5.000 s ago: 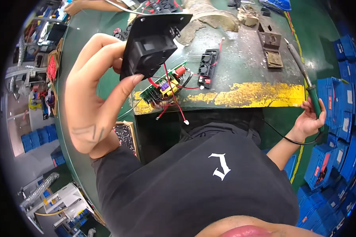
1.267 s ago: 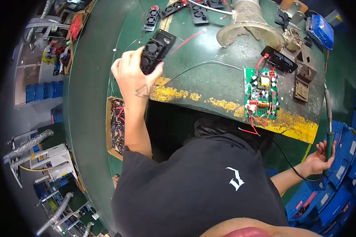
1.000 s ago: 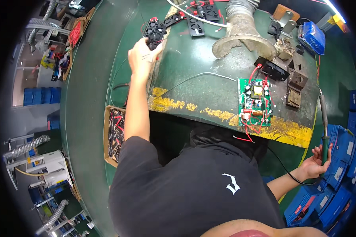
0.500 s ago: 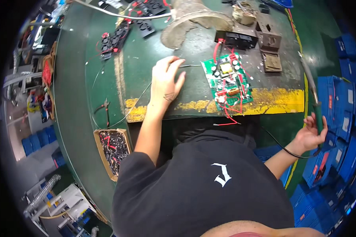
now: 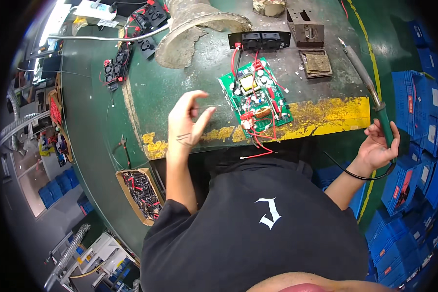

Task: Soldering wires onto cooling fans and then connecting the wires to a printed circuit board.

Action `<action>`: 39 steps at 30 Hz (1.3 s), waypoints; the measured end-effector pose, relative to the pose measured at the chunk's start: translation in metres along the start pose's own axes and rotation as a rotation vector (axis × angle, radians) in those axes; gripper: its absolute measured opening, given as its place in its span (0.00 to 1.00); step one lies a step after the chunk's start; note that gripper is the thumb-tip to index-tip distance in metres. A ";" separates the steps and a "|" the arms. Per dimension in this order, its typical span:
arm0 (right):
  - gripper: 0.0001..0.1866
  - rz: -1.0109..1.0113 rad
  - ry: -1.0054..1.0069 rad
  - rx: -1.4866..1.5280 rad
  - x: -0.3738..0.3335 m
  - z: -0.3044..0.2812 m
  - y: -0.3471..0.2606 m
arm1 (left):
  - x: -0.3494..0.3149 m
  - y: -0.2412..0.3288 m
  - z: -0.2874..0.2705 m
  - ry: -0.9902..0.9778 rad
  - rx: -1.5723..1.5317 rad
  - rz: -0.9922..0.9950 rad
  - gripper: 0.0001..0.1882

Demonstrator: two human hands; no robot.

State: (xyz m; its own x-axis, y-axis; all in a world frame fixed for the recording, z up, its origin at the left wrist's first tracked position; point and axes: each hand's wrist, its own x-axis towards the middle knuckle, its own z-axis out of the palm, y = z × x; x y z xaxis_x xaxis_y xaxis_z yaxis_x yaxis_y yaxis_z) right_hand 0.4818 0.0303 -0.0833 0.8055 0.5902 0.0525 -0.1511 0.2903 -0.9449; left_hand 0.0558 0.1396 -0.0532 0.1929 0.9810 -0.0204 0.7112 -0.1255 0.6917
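Observation:
My right hand [image 5: 378,150] is wrapped round the green handle of a large soldering iron [image 5: 365,78], whose tip points up and toward the bench. Its black cord passes over my wrist. Over the bench's front part, my left hand [image 5: 186,125] has its fingers curled, with a thin grey solder wire [image 5: 210,106] coming out of them toward a green circuit board [image 5: 239,106]. The board lies just right of that hand, carrying a yellow transformer, a copper coil and red wires. A black panel with two fans [image 5: 264,41] stands behind it, joined by red and black wires.
Behind the board are a brown metal stand [image 5: 305,30], a small tray with a sponge [image 5: 317,63] and a wide dirty funnel-like duct [image 5: 180,48]. Pliers [image 5: 125,152] and a box of small parts [image 5: 142,194] lie left. Blue crates [image 5: 413,104] are stacked right.
My left hand has come nearer and its fingers have curled more. The soldering iron has tilted further toward the bench. My view has shifted, moving the bench things left in the picture.

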 end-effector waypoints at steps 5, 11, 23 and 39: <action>0.28 0.004 -0.037 0.002 0.001 0.001 -0.001 | 0.044 0.025 0.036 0.188 0.261 0.234 0.11; 0.29 -0.034 -0.034 0.027 -0.006 -0.015 -0.018 | 0.085 0.012 0.050 -0.024 0.004 -0.001 0.16; 0.28 -0.127 0.128 0.013 -0.041 -0.055 -0.041 | 0.045 -0.007 0.016 -0.028 -0.259 -0.002 0.15; 0.27 -0.002 -0.287 0.023 -0.077 0.028 -0.014 | -0.017 -0.077 -0.059 -0.031 -0.087 0.036 0.12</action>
State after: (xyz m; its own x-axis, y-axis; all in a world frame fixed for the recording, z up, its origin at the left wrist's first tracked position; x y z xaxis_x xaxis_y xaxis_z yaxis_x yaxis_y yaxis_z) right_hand 0.4061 0.0015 -0.0650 0.6108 0.7782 0.1464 -0.1654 0.3061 -0.9375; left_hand -0.0427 0.1415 -0.0636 0.2389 0.9709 -0.0162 0.6422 -0.1455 0.7526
